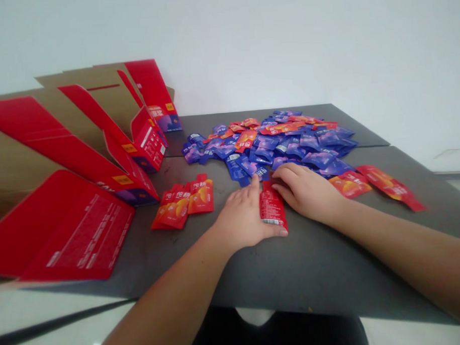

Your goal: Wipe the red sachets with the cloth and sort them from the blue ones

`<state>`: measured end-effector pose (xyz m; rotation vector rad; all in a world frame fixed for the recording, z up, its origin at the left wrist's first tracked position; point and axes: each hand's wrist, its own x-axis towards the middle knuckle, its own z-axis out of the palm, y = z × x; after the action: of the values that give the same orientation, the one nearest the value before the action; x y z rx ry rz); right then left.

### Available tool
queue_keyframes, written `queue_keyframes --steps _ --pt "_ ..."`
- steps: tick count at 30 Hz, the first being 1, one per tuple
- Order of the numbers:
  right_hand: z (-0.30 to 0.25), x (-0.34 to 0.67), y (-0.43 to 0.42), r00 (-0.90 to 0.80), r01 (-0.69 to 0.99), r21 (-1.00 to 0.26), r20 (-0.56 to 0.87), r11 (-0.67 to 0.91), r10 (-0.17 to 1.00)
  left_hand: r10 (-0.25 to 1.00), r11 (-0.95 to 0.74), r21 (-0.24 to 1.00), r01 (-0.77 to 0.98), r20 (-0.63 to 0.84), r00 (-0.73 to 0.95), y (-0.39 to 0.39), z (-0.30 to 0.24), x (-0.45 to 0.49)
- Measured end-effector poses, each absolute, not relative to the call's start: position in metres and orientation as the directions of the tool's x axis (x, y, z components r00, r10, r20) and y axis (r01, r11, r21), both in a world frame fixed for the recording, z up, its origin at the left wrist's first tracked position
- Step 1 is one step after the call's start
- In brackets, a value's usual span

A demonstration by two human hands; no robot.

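Note:
A red pouch (272, 210) lies on the table with its printed back and barcode facing up, between my two hands. My left hand (244, 212) holds it along the left side, the thumb stretched across its bottom edge and the forefinger near its top. The curled fingers of my right hand (304, 190) grip it at the upper right corner and partly hide its top end. Just beyond my fingers is a heap of purple pouches (308, 144) with some red-orange pouches (246, 140) mixed in.
Several orange-fronted pouches (181, 202) overlap left of my left hand. Two more red pouches (391, 186) lie beyond my right forearm. Open red cartons (84, 233) with raised flaps stand in a row along the left of the grey table (294, 281). A white wall rises behind.

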<state>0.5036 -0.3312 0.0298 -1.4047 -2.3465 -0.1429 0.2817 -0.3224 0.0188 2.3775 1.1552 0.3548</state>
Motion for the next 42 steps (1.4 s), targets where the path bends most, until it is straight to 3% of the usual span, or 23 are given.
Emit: queue_keyframes --steps 4,7,11,15,22,28,31,37,42 --pt "0.039 0.490 -0.354 -0.440 0.707 -0.312 0.509 0.635 0.740 0.774 -0.566 0.504 0.652 0.052 0.631 -0.321 0.016 0.281" --pt "0.047 0.479 -0.368 -0.580 0.610 -0.373 0.390 0.699 0.715 0.748 -0.605 0.490 0.628 0.078 0.659 -0.319 0.012 0.279" --pt "0.053 0.479 -0.373 -0.639 0.676 -0.340 0.171 0.654 0.750 0.743 -0.612 0.498 0.614 0.098 0.662 -0.319 0.011 0.278" --pt "0.051 0.485 -0.368 -0.648 0.693 -0.325 0.113 0.644 0.754 0.758 -0.586 0.515 0.626 0.074 0.648 -0.320 0.014 0.279" --pt "0.043 0.486 -0.353 -0.620 0.712 -0.275 0.187 0.646 0.762 0.775 -0.555 0.541 0.632 0.060 0.629 -0.321 0.014 0.280" --pt "0.031 0.492 -0.341 -0.536 0.801 -0.126 0.285 0.586 0.794 0.784 -0.550 0.528 0.647 0.057 0.619 -0.322 0.018 0.280" --pt "0.028 0.492 -0.337 -0.507 0.814 -0.120 0.331 0.569 0.796 0.786 -0.545 0.519 0.658 0.044 0.616 -0.322 0.019 0.281" --pt "0.042 0.488 -0.347 -0.501 0.711 -0.275 0.449 0.648 0.740 0.777 -0.567 0.520 0.639 0.080 0.624 -0.322 0.020 0.282" --pt "0.057 0.490 -0.356 -0.665 0.534 -0.534 0.214 0.656 0.715 0.780 -0.544 0.538 0.644 0.042 0.624 -0.322 0.019 0.281"
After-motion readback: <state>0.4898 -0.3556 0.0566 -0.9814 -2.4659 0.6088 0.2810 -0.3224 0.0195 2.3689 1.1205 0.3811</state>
